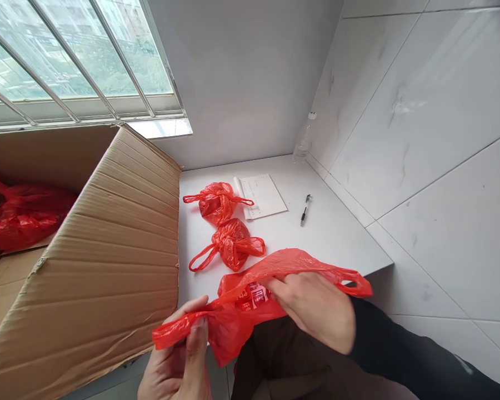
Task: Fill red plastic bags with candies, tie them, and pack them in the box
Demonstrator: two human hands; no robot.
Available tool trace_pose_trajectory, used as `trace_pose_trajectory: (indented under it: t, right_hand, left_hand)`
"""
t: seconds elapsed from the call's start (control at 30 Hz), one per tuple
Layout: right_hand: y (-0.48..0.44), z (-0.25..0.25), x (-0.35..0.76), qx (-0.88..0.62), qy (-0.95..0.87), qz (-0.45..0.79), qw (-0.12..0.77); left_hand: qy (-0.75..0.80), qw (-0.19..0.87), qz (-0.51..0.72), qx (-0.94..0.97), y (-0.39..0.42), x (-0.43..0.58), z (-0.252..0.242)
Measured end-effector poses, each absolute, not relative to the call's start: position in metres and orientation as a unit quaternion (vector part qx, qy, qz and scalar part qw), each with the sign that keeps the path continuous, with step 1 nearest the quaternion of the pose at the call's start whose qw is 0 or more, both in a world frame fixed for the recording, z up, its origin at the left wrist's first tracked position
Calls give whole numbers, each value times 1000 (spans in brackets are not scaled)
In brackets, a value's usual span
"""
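Note:
A red plastic bag (229, 339) hangs at the front edge of the white tabletop, its mouth spread apart. My left hand (181, 355) pinches one handle of it between thumb and fingers. Small packets (256, 295) in red and pink wrapping show inside the opening. My right hand (316, 305) reaches into the bag's mouth from the right, near those packets. Its fingertips are hidden by plastic, so their grip does not show. The other handle loop (360, 284) lies loose above my right wrist. Just behind, two knotted red bags (233, 244) (217, 204) rest on the table.
On the left stands a large open cardboard box (108, 239) with red bags (29, 214) inside. A notepad (264, 195), a black pen (305, 210) and a clear bottle (303, 141) are on the tabletop (341, 233). Walls close off the back and right.

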State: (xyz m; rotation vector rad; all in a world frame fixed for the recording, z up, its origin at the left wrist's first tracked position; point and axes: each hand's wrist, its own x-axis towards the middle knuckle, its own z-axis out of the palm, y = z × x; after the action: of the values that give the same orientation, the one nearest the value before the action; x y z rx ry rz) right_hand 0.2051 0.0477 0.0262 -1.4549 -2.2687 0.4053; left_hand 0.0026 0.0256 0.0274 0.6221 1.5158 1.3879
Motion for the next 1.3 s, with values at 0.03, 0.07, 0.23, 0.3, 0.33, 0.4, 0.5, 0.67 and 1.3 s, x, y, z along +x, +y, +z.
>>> trace_pose_trajectory:
  t: [0.03,0.07,0.23,0.3,0.33,0.4,0.5,0.67,1.3]
  right_hand:
    - [39,40,212,-511,-826,134,194]
    - [32,52,218,-500,-835,122,196]
    - [8,89,249,-506,-820,9,268]
    - [5,89,265,-548,-805,-44,224]
    - [4,87,273,-571,-794,-58,201]
    - [1,82,290,-615,-768,-58,167]
    - [-3,79,307,-674,-729,4,124]
    - [-4,95,310,-734,-656,130,118]
    - [15,114,270,-571,-623,279,456]
  left_hand:
    - [622,472,571,253,26,3,28]
    - [624,469,572,250,26,3,28]
    - [613,465,593,237,28,4,28]
    - [605,459,608,231,28,5,29]
    - [603,457,612,230,27,6,29]
    - [600,454,616,233,27,6,28]
    - [596,459,610,249,25,4,26]
    - [601,444,611,260,25,2,26]
    - [418,620,569,343,30,0,53]
